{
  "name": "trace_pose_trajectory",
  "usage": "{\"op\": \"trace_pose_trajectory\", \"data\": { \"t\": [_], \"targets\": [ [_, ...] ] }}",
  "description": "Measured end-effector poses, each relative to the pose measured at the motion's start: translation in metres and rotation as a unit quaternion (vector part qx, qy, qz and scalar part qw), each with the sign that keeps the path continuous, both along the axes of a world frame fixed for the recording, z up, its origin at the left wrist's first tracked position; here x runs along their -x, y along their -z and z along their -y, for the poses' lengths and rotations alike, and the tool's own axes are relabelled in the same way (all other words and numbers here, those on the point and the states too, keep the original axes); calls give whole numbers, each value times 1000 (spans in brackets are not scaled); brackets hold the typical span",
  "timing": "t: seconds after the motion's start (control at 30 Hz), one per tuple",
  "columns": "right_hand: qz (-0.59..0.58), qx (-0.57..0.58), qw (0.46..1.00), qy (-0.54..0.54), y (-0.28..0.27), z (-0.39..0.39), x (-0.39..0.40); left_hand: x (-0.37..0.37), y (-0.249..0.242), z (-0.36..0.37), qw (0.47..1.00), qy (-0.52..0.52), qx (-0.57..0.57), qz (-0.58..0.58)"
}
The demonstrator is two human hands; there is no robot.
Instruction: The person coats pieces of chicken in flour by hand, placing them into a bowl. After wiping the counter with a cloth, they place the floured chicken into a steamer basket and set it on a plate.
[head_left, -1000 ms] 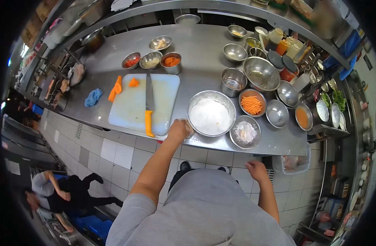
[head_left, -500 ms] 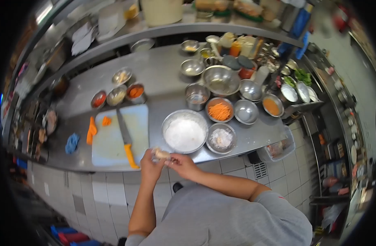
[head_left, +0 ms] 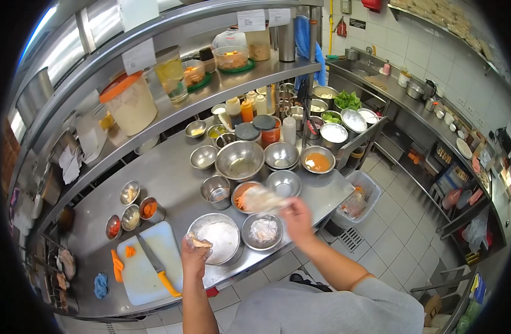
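My left hand (head_left: 195,260), closed at the near rim of the flour bowl (head_left: 237,257), pinches a small tan piece of food (head_left: 199,242). White flour (head_left: 217,236) fills that metal bowl. Further right, my right hand (head_left: 298,218) grips a whitish, flour-coated piece of food (head_left: 262,200), elongated and smeared by motion. It passes above the bowl of orange carrot strips (head_left: 241,196), overlapping it in this view. Between the two hands stands a smaller metal bowl with flour-covered pieces (head_left: 264,230). What kind of food I hold, I cannot tell.
Left, a white cutting board (head_left: 150,278) carries a yellow-handled knife (head_left: 167,283); carrot pieces (head_left: 117,267) and a blue cloth (head_left: 101,285) lie beside it. Metal bowls (head_left: 240,161) crowd the counter's back. A loaded shelf (head_left: 211,83) overhangs it. A plastic bin (head_left: 360,203) stands at the right end.
My hands, together at the counter edge before, have separated. The right has swung up and right with a whitish piece; the left stays by the flour bowl. The view has turned right and up.
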State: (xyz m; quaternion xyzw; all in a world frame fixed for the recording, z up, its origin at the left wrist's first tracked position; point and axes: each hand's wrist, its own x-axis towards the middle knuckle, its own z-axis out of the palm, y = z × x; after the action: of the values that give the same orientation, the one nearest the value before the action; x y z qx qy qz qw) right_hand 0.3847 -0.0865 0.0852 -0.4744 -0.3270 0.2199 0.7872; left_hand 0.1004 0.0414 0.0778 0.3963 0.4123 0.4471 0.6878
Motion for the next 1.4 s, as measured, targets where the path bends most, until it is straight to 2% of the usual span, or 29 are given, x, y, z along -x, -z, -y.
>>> {"op": "trace_pose_trajectory", "data": {
  "t": [0.07,0.1,0.13,0.17,0.2,0.27,0.3,0.33,0.37,0.4,0.47,0.5,0.53,0.57,0.6,0.7,0.73,0.77,0.8,0.87,0.93,1.0,1.03,1.1,1.2,1.23,1.3,1.37,1.4],
  "targets": [
    [-3,32,986,163,-20,38,-60,5,39,-21,986,12,-83,-142],
    [-3,30,969,247,-19,52,-95,5,38,-22,986,12,-85,-143],
    [-9,19,956,293,-22,71,-129,4,37,-22,970,31,-94,-220],
    [-32,25,944,327,-14,88,-166,3,35,-23,948,49,-102,-296],
    [-54,32,931,360,2,104,-205,1,35,-24,948,48,-101,-298],
    [-97,93,927,350,51,134,-290,-2,36,-23,906,66,-136,-396],
    [-97,95,928,347,68,138,-313,-7,32,-20,906,64,-133,-397],
    [-15,257,893,369,85,142,-329,-15,25,-17,858,40,-207,-468],
    [69,409,827,378,103,145,-346,-21,21,-14,799,16,-279,-532],
    [69,409,829,375,130,151,-366,-25,21,-12,799,13,-278,-534],
    [78,585,747,307,182,161,-385,-30,22,-15,731,27,-308,-608],
    [105,560,749,339,180,157,-364,-32,25,-19,730,23,-306,-610],
    [131,534,750,369,167,146,-330,-35,31,-27,703,27,-312,-639],
    [190,481,752,409,190,137,-317,-35,39,-33,674,32,-315,-668],
    [248,425,749,444,209,129,-301,-35,57,-44,673,28,-307,-672],
    [365,355,768,390,197,92,-218,-38,88,-61,659,66,-284,-693],
    [390,331,781,358,194,78,-196,-48,86,-56,617,167,-257,-725],
    [385,305,813,313,188,65,-177,-55,83,-55,566,266,-227,-746],
    [379,279,841,267,182,52,-159,-57,79,-56,565,266,-226,-748],
    [228,223,931,180,178,25,-127,-60,73,-58,559,272,-222,-751],
    [218,252,929,163,181,10,-112,-58,74,-54,558,275,-215,-753],
    [231,296,913,158,176,3,-103,-56,82,-51,591,182,-212,-757],
    [232,296,914,154,180,3,-103,-53,90,-56,592,180,-208,-758],
    [437,284,829,202,190,4,-106,-47,106,-67,562,242,-135,-779],
    [426,295,829,209,192,2,-104,-66,49,-55,564,244,-129,-778],
    [427,293,830,205,192,2,-103,-61,63,-60,565,242,-125,-779],
    [430,291,831,200,194,2,-105,-49,100,-76,612,112,-277,-732],
    [432,293,829,202,191,2,-104,-57,87,-69,606,146,-260,-737],
    [434,296,826,203,191,3,-102,-57,86,-67,548,258,-309,-733]
  ]
}}
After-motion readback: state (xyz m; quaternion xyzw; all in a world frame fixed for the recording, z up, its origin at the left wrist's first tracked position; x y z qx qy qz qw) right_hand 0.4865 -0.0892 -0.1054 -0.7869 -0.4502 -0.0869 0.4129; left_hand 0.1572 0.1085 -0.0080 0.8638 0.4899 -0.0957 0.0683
